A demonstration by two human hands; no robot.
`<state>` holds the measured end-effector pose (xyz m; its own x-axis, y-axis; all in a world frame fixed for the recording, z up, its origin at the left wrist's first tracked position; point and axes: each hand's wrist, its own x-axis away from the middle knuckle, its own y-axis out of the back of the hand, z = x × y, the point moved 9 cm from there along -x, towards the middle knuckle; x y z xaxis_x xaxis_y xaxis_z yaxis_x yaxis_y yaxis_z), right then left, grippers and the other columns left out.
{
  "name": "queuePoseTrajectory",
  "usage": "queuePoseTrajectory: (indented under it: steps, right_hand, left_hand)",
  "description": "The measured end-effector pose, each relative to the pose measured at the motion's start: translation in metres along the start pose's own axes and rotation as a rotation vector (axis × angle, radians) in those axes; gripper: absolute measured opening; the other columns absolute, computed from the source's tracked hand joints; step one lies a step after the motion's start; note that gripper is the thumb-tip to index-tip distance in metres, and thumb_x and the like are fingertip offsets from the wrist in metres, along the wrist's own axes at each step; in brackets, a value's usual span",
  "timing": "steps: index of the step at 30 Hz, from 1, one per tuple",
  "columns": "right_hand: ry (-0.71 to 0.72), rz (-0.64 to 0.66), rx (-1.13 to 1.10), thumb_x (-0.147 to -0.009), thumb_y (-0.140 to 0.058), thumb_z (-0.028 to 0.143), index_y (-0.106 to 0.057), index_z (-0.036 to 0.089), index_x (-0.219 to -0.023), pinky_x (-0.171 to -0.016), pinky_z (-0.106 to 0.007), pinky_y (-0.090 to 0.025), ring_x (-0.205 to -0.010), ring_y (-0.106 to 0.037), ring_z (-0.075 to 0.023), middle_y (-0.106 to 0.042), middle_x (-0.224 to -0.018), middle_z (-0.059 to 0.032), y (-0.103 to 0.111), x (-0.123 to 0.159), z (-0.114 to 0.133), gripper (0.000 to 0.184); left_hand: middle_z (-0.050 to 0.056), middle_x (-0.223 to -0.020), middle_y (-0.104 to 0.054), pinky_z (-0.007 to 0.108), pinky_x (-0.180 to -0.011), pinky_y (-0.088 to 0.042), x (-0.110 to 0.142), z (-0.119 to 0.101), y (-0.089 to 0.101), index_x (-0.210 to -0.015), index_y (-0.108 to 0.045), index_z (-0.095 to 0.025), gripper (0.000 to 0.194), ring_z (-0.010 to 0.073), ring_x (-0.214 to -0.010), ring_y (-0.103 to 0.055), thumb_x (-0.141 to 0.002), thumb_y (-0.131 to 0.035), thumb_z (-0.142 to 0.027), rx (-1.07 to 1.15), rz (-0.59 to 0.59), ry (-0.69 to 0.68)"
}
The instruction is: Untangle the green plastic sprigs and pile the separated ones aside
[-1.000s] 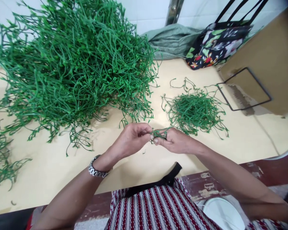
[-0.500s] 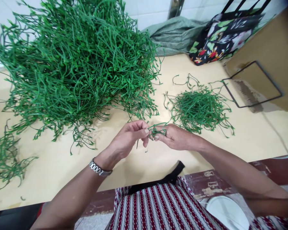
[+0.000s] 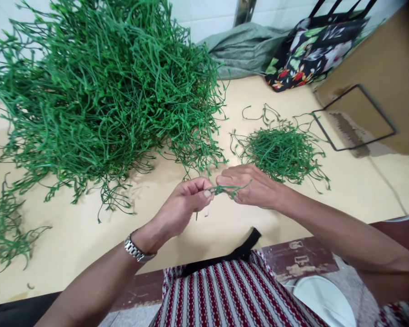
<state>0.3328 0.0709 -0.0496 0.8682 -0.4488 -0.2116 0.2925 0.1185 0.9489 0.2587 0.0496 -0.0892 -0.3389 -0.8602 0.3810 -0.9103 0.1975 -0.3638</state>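
Note:
My left hand (image 3: 186, 200), with a metal-band watch on its wrist, pinches a thin green artificial-looking stem (image 3: 221, 188) between thumb and forefinger. A short dark end of stem pokes out below those fingers. Right beside it, my right hand (image 3: 252, 185) is closed with curled fingers at the other part of the stem, whose loose end lies across the hand. What sits inside the right fingers is partly hidden. A small pile of similar green stems (image 3: 282, 152) lies just beyond the right hand. The large heap of branching green stems (image 3: 112, 100) rises at the back left.
More green stems (image 3: 7, 222) lie at the left edge of the table (image 3: 98, 254). At the right a thin black wire frame (image 3: 349, 149) leans by a cardboard box (image 3: 391, 81). Behind are a floral bag (image 3: 313, 59) and grey-green cloth (image 3: 245, 50). A white round lid-like thing (image 3: 323, 299) is below the table.
My right hand has turned so its back and knuckles face up, its thumb now out of sight. The left hand keeps its pinch. The view has shifted slightly.

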Motion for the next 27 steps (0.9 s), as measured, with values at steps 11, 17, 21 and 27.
queuePoseTrajectory:
  steps: [11, 17, 21, 27]
  right_hand:
    - [0.192, 0.002, 0.152, -0.089, -0.031, 0.018, -0.045, 0.019, -0.075, -0.049, -0.027, -0.016, -0.047, -0.029, -0.0101, -0.043, -0.053, 0.0029, 0.014, 0.027, 0.026, 0.020]
    - [0.203, 0.021, 0.147, -0.087, -0.034, 0.016, -0.043, 0.020, -0.074, -0.048, -0.028, -0.017, -0.046, -0.032, -0.0107, -0.043, -0.052, 0.0026, 0.024, 0.029, 0.033, 0.017]
    - [0.121, 0.026, 0.115, -0.081, -0.035, 0.007, -0.043, 0.020, -0.068, -0.047, -0.027, -0.018, -0.044, -0.029, -0.0098, -0.040, -0.049, 0.0038, 0.026, 0.041, 0.009, 0.020]
    - [-0.121, 0.082, 0.043, -0.071, -0.037, 0.006, -0.050, 0.019, -0.069, -0.050, -0.026, -0.025, -0.050, -0.035, -0.0103, -0.045, -0.054, 0.0022, 0.017, 0.056, -0.030, 0.019]
  left_hand:
    - [-0.006, -0.055, -0.029, 0.021, -0.050, -0.023, 0.025, -0.011, -0.030, -0.062, -0.044, -0.016, 0.018, 0.0079, -0.052, -0.025, -0.080, -0.044, -0.021, -0.570, 0.382, 0.121]
    - [-0.004, -0.054, -0.029, 0.021, -0.048, -0.024, 0.031, -0.024, -0.038, -0.063, -0.046, -0.017, 0.021, 0.0090, -0.051, -0.027, -0.083, -0.040, -0.020, -0.683, 0.438, 0.051]
    - [-0.003, -0.051, -0.033, 0.022, -0.046, -0.025, 0.035, -0.026, -0.021, -0.057, -0.049, -0.017, 0.022, 0.0097, -0.049, -0.030, -0.079, -0.046, -0.021, -0.610, 0.405, 0.058]
    - [-0.003, -0.052, -0.039, 0.019, -0.042, -0.020, 0.024, -0.016, 0.018, -0.064, -0.054, -0.015, 0.018, 0.0067, -0.046, -0.028, -0.075, -0.057, -0.029, -0.353, 0.122, 0.052]
